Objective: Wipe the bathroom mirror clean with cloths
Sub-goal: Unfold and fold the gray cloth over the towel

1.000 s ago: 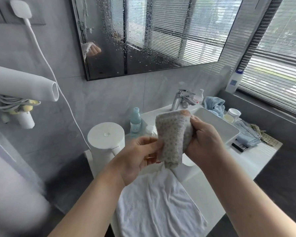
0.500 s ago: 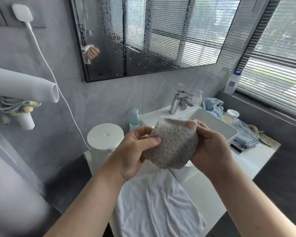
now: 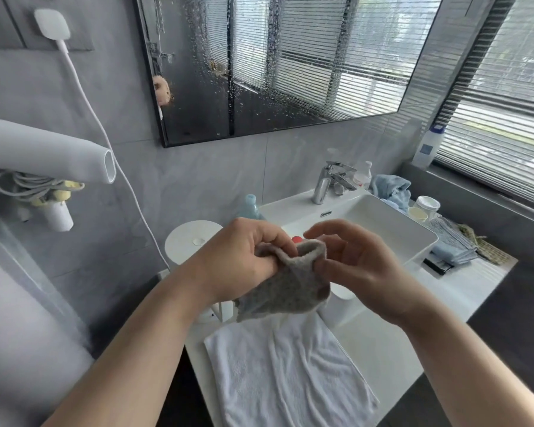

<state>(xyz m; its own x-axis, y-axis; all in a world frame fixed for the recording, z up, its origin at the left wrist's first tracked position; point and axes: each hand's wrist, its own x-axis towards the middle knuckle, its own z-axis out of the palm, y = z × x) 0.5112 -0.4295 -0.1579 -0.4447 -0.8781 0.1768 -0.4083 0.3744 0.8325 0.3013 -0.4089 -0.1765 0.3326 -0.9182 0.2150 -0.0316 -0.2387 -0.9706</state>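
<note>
The grey cloth [image 3: 285, 288] hangs bunched between the person's two hands, in the air in front of the basin [image 3: 383, 211] and above a white towel [image 3: 287, 374] that lies spread on the table [image 3: 395, 343] on the near side of the basin. The left hand [image 3: 244, 260] grips the cloth's upper left part, its fingers [image 3: 278, 241] curled round the gathered fabric. The right hand [image 3: 361, 266] is at the cloth's rolled upper edge; its upper fingers [image 3: 324, 231] are loosely curved and lifted off the fabric, while the lower ones reach the edge, and whether they pinch it cannot be told. The mirror [image 3: 290, 66] hangs on the wall above the basin, its glass speckled with water drops and streaks. A chrome tap [image 3: 326, 180] stands at the back of the basin, with a crumpled blue cloth [image 3: 392, 188] just to the right of it. A round white lidded bin [image 3: 191, 241] stands to the left of the basin.
</note>
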